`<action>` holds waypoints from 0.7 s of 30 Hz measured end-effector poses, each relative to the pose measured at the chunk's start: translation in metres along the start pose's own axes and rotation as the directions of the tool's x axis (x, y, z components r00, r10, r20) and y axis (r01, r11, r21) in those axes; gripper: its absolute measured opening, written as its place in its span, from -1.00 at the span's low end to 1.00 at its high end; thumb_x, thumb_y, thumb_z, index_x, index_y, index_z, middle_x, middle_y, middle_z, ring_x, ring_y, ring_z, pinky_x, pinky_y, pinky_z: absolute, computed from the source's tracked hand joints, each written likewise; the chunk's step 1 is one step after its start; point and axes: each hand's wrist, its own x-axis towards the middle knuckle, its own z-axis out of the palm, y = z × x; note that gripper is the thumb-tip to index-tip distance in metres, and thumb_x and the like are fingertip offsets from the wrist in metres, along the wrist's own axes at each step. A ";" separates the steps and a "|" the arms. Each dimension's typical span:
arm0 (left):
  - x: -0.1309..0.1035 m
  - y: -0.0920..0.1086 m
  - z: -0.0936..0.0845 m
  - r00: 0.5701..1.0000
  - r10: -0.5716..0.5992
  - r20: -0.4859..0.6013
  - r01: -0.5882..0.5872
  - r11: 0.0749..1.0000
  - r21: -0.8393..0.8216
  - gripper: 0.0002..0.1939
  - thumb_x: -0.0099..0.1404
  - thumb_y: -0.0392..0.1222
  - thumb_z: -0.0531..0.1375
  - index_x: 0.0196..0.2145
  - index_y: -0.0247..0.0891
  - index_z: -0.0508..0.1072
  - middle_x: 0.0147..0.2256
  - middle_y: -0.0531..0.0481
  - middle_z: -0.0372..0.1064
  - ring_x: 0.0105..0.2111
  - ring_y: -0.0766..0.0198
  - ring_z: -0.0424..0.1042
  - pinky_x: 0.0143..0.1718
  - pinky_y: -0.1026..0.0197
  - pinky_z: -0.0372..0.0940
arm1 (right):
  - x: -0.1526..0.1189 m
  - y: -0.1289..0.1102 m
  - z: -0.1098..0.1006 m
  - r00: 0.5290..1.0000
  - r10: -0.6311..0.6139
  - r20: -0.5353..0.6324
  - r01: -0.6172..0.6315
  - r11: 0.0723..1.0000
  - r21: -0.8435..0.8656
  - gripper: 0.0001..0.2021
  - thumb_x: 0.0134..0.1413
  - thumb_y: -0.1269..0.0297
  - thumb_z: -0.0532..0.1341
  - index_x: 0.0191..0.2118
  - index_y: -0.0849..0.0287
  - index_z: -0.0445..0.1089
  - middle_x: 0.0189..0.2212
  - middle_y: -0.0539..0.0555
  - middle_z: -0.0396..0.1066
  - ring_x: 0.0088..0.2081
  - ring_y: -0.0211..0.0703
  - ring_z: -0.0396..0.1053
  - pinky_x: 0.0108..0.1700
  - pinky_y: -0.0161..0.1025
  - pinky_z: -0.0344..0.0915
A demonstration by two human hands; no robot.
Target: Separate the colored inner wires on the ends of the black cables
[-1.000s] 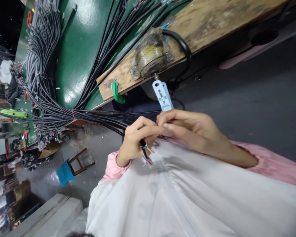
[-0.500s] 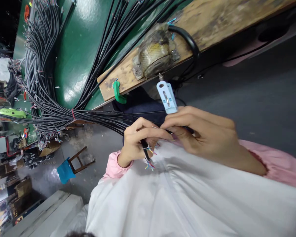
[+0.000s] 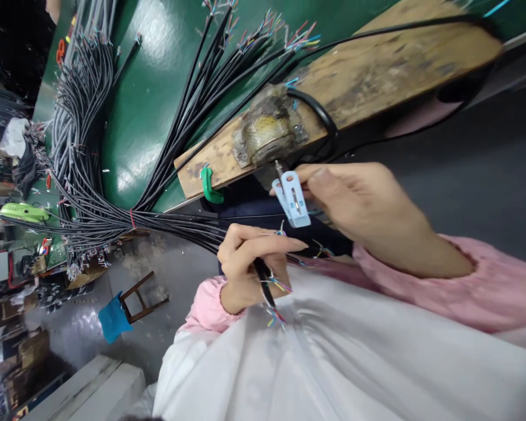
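Note:
My left hand (image 3: 254,263) is closed around several black cables (image 3: 263,275). Their stripped ends, with thin coloured wires (image 3: 276,317), stick out below its fingers. My right hand (image 3: 355,204) is at a light-blue clothespin (image 3: 296,202) on the metal shaft of a small motor (image 3: 267,131). Its fingers pass behind the clothespin, one fingertip showing on the far side, and its thumb lies at the near side. The exact grip is partly hidden. More loose wire ends (image 3: 322,251) show between my hands.
The motor sits on a wooden board (image 3: 368,70) with a green clamp (image 3: 210,186) at its end. A large bundle of black cables (image 3: 83,117) lies on the green table (image 3: 131,88), tied with a red band (image 3: 132,218). A blue stool (image 3: 115,316) stands on the floor.
My right hand has left the cables by my left hand and moved up to the clothespin, which has turned. My left hand keeps its cables. The view has shifted slightly.

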 end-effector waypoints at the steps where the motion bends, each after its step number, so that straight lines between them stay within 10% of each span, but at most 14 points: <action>1: 0.002 0.003 0.002 0.999 0.034 -0.035 -0.033 0.999 0.035 -0.67 0.49 -0.08 0.13 -0.39 -0.17 0.57 -0.47 0.02 0.40 -0.49 0.32 0.42 -0.45 0.22 0.40 | 0.005 -0.002 0.002 0.999 0.016 0.027 -0.017 0.999 0.030 -0.29 -0.09 -0.56 0.20 -0.59 0.11 0.34 -0.59 0.01 0.33 -0.51 -0.24 0.24 -0.45 -0.22 0.15; 8: 0.015 0.011 0.009 0.974 0.221 -0.056 -0.215 0.971 0.103 -0.76 0.43 -0.27 0.18 -0.39 -0.18 0.57 -0.44 0.07 0.42 -0.51 0.42 0.42 -0.53 0.34 0.34 | 0.012 0.002 0.013 0.948 0.178 0.262 -0.275 0.875 0.399 -0.29 -0.27 -0.52 0.36 -0.57 0.13 0.29 -0.58 -0.05 0.20 -0.49 -0.29 0.16 -0.46 -0.28 0.18; 21: 0.011 0.011 0.012 0.975 0.220 -0.032 -0.214 0.968 0.135 -0.80 0.38 -0.35 0.19 -0.38 -0.22 0.57 -0.45 0.09 0.37 -0.54 0.48 0.40 -0.53 0.42 0.30 | 0.013 0.007 0.019 0.911 0.171 0.376 -0.360 0.775 0.519 -0.28 -0.27 -0.53 0.35 -0.57 0.13 0.27 -0.63 -0.09 0.14 -0.57 -0.34 0.06 -0.56 -0.30 0.08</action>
